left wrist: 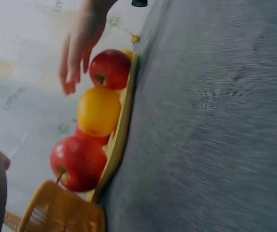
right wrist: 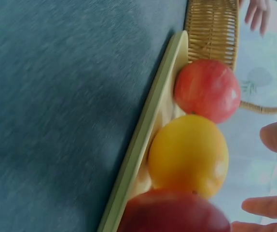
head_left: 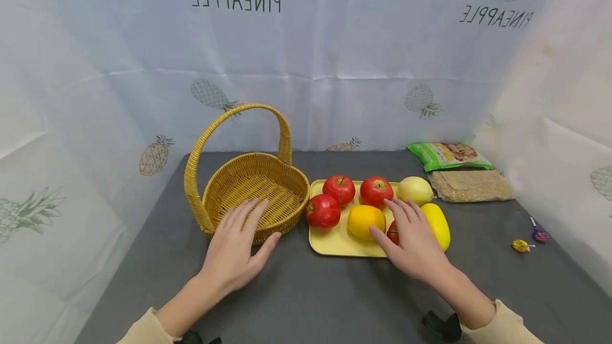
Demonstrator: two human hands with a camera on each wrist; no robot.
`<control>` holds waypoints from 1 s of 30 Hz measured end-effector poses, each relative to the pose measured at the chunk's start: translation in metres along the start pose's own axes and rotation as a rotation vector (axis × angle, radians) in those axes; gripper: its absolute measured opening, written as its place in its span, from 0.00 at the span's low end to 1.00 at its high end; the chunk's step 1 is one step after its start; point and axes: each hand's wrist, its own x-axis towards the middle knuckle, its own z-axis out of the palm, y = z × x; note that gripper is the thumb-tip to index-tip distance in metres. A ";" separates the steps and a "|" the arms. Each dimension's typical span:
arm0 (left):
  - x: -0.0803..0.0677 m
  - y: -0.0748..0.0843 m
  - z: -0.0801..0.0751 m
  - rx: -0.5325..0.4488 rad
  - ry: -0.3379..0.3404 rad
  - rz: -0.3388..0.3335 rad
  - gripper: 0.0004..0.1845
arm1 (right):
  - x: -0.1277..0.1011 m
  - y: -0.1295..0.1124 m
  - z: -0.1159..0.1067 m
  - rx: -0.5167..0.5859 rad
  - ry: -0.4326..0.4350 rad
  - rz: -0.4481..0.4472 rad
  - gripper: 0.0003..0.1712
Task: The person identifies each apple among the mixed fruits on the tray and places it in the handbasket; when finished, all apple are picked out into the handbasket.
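In the head view, my left hand (head_left: 236, 251) hovers before the near rim of a woven basket (head_left: 296, 192) with a tall handle, fingers spread and holding nothing. Beside the basket lies a yellow tray (head_left: 330, 246) bearing several red apples (head_left: 323, 212), an orange-yellow fruit (head_left: 366, 221), a pale yellow fruit (head_left: 415, 190) and a bright yellow fruit (head_left: 437, 226). Above the tray's right part is my right hand (head_left: 413, 240), fingers extended and gripping nothing; it partly hides one apple. The right wrist view shows its thumb and fingers apart from the orange-yellow fruit (right wrist: 189, 154).
At the back right, a green packet (head_left: 447, 156) lies behind a clear bag of grain (head_left: 470, 186). Two wrapped candies, one yellow (head_left: 520, 246) and one purple (head_left: 540, 235), lie near the right edge. A pineapple-print cloth (head_left: 311, 46) encloses the dark table (head_left: 325, 301).
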 end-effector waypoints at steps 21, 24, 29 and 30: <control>-0.038 -0.045 -0.015 -0.187 0.658 0.128 0.30 | -0.020 0.028 -0.010 -0.084 0.046 0.032 0.44; -0.043 -0.059 -0.013 -0.225 0.647 0.030 0.34 | -0.021 0.031 -0.011 -0.102 0.056 0.042 0.45; -0.049 -0.076 -0.012 -0.394 0.426 -0.234 0.39 | -0.023 0.033 -0.013 -0.137 0.032 0.109 0.50; -0.049 -0.078 -0.011 -0.417 0.382 -0.277 0.40 | -0.022 0.034 -0.014 -0.144 0.018 0.128 0.52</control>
